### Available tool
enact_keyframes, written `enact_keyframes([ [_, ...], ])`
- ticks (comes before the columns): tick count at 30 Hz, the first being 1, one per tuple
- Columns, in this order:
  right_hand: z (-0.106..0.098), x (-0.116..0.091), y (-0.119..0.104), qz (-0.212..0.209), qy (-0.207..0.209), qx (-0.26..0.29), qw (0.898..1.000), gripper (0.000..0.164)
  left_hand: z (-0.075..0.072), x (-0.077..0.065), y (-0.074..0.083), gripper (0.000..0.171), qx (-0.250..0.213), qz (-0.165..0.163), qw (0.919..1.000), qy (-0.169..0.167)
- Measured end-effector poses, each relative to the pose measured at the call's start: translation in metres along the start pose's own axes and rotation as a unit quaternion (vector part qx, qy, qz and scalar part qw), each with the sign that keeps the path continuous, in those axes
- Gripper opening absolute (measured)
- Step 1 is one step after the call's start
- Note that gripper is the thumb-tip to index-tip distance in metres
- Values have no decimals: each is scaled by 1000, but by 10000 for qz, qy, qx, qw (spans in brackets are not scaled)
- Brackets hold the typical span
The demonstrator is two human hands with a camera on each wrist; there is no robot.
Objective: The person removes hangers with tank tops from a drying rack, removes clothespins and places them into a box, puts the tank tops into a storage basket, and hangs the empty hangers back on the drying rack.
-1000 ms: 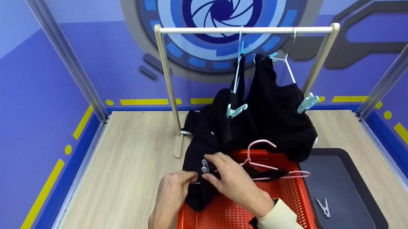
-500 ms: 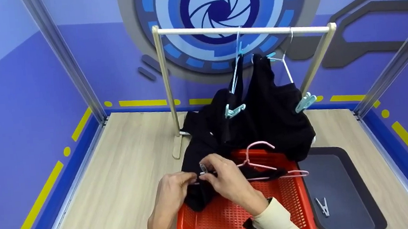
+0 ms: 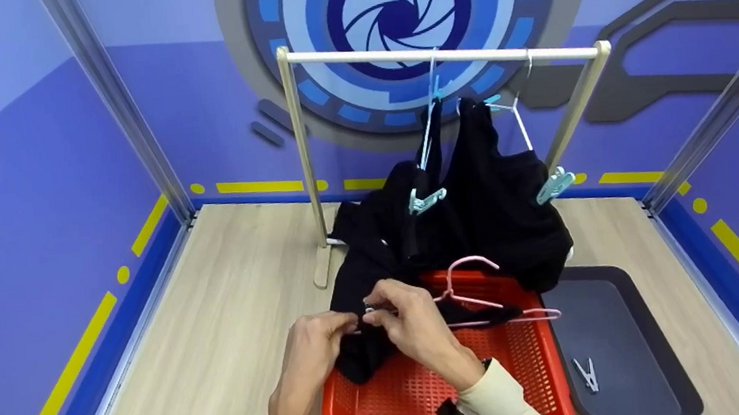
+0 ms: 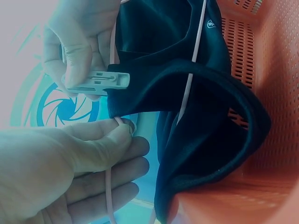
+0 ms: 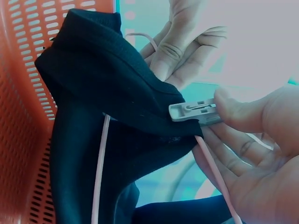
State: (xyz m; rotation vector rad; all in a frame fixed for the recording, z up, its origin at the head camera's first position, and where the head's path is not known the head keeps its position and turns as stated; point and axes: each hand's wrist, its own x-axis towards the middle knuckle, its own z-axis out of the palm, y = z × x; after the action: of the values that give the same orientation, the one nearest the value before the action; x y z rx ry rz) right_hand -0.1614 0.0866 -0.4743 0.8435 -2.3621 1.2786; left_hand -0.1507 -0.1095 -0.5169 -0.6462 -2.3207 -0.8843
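Note:
My left hand point(image 3: 312, 352) pinches the pink hanger point(image 4: 119, 120) between thumb and fingers, right at the edge of a black garment point(image 4: 154, 86). Just beyond it, my right hand point(image 3: 418, 328) squeezes a grey clothespin point(image 5: 194, 111) between thumb and fingers. The clothespin's tip overlaps the garment's band near the hanger in both wrist views; in the head view my fingers hide most of it. The garment drapes over the left part of a red basket point(image 3: 387, 395), with the hanger's hook standing up above the basket.
Behind the basket, a wooden rack point(image 3: 361, 54) carries black clothes point(image 3: 506, 215) on hangers, with light blue clothespins point(image 3: 555, 185) attached. A dark grey tray point(image 3: 625, 325) lies right of the basket, with one grey clothespin on it. Blue walls enclose the table point(image 3: 217, 317).
My right thumb and fingers have drawn together on the clothespin, which has turned and sunk between them. My left hand keeps its place on the hanger.

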Motion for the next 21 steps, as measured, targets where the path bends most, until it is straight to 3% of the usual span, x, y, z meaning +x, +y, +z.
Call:
enact_keyframes([
  [12, -3, 1, 2, 414, 237, 925, 9946, 15, 1, 1, -1, 16, 9, -5, 10000, 16],
  [21, -6, 0, 6, 442, 314, 1024, 9933, 13, 2, 1, -2, 13, 12, -20, 10000, 32],
])
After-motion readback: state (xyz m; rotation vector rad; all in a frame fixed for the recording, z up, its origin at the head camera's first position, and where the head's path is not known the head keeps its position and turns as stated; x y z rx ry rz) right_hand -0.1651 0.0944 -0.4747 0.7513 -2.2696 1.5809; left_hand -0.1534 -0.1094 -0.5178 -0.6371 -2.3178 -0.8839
